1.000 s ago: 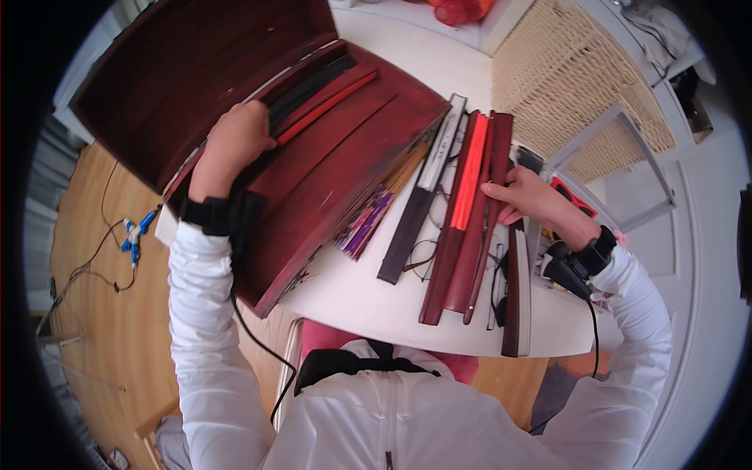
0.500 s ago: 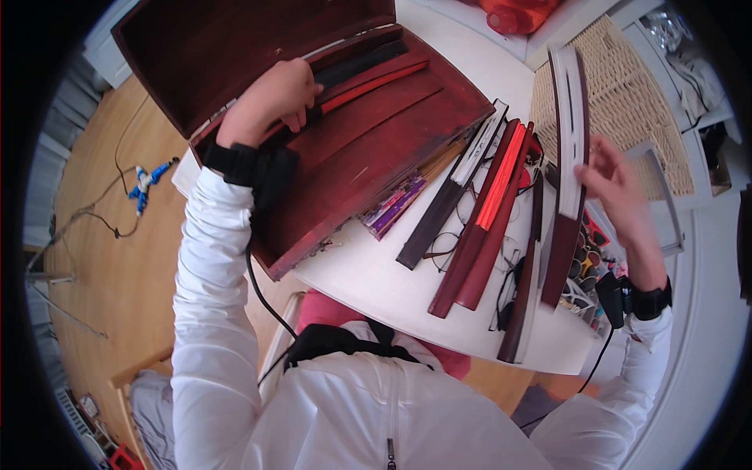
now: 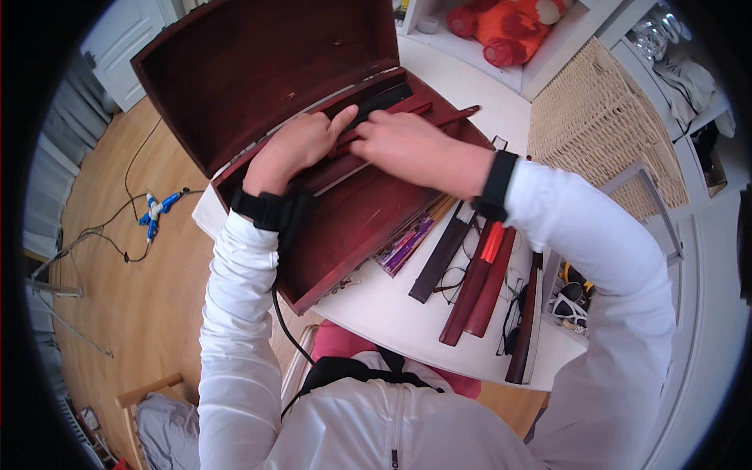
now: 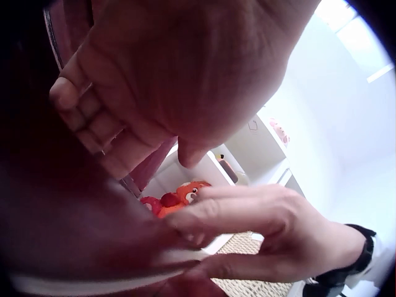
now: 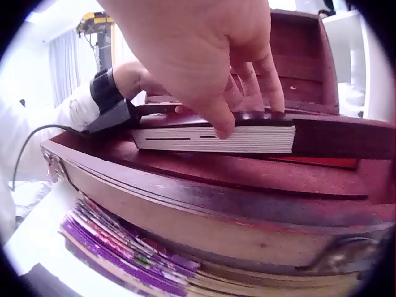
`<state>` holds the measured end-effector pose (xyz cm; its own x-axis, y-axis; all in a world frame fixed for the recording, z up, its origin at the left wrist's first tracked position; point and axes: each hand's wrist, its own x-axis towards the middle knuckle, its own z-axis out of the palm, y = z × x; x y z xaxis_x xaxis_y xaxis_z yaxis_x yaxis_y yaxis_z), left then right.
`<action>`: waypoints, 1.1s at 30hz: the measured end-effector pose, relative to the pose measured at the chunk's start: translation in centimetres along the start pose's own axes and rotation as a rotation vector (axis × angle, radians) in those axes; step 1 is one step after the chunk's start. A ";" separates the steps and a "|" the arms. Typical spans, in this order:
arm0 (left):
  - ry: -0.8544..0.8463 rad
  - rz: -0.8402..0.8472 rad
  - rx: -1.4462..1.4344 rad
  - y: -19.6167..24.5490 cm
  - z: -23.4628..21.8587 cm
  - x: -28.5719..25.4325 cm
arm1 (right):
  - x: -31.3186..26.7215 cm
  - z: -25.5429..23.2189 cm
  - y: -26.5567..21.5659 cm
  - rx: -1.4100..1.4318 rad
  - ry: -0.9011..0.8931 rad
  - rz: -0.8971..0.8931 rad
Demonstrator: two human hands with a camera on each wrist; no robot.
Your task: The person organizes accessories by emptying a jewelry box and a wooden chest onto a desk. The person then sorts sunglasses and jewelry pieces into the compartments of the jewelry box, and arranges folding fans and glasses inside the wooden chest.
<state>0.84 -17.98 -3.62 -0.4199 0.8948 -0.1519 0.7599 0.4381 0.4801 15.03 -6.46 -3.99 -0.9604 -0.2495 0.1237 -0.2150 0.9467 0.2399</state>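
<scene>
In the head view, my right hand (image 3: 419, 153) reaches over the open dark red box (image 3: 352, 227). The right wrist view shows its thumb and fingers pinching a dark red folded fan with white leaves (image 5: 260, 139), held lengthwise inside the box. My left hand (image 3: 294, 149) is in the box close beside it, thumb raised; the left wrist view has its fingers (image 4: 93, 117) extended and slightly bent against dark red pieces. A black folded piece (image 3: 389, 98) lies along the hinge side. Hands cover part of the contents.
On the white table (image 3: 376, 317), several folded fans, including a black one (image 3: 439, 262) and a dark brown one (image 3: 523, 345), lie among eyeglasses (image 3: 450, 286). Purple-edged items (image 3: 407, 247) sit beside the box. A woven basket (image 3: 603, 125) and bin of sunglasses (image 3: 572, 301) stand right.
My right hand lifted the white-leaved fan from the right side of the table and carried it left into the box. My left hand stayed in the box, and its thumb is now raised.
</scene>
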 end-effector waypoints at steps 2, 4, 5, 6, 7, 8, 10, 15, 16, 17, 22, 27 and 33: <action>0.123 0.086 0.039 0.4 0.4 -0.5 | 1.7 0.9 -0.2 -0.006 0.082 -0.045; 0.140 0.168 0.107 -1.7 0.6 0.6 | 2.9 0.8 0.0 0.004 0.094 -0.040; 0.141 0.250 0.159 -2.6 0.5 1.0 | 3.2 0.7 -0.1 0.031 0.095 -0.057; 0.163 0.207 0.114 -1.9 0.1 0.4 | 3.5 0.6 -0.2 0.060 0.095 -0.072; 0.153 0.139 0.032 -1.7 0.0 0.5 | 3.8 0.7 -0.6 0.103 0.101 -0.057; 0.137 0.069 -0.050 -1.7 0.1 0.6 | 4.0 0.9 -1.0 0.151 0.105 -0.042; 0.118 0.049 -0.039 -1.5 0.3 0.8 | 4.3 2.1 -1.0 0.196 -0.015 0.011; 0.076 0.118 -0.010 -2.0 0.4 0.7 | 3.1 3.5 0.5 0.123 0.146 0.087; 0.006 0.081 0.027 -2.4 0.5 1.0 | 2.6 3.5 0.9 0.101 0.175 0.166; -0.036 0.119 0.064 -2.2 0.3 0.6 | 1.8 3.4 1.6 0.063 0.161 0.194; -0.021 0.139 0.138 -0.9 0.7 -0.1 | -2.4 -2.7 6.0 0.154 0.017 0.391; -0.052 0.076 0.063 -0.2 0.5 -0.1 | -14.5 -6.9 3.4 0.684 -0.664 0.988; -0.078 0.159 0.080 -1.6 0.4 0.4 | -20.6 -3.3 -3.1 1.283 -0.543 1.346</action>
<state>-0.36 -18.26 -4.79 -0.2544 0.9558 -0.1475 0.8520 0.2937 0.4335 36.06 -4.88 -4.11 -0.4703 0.4969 -0.7294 0.8568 0.0589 -0.5123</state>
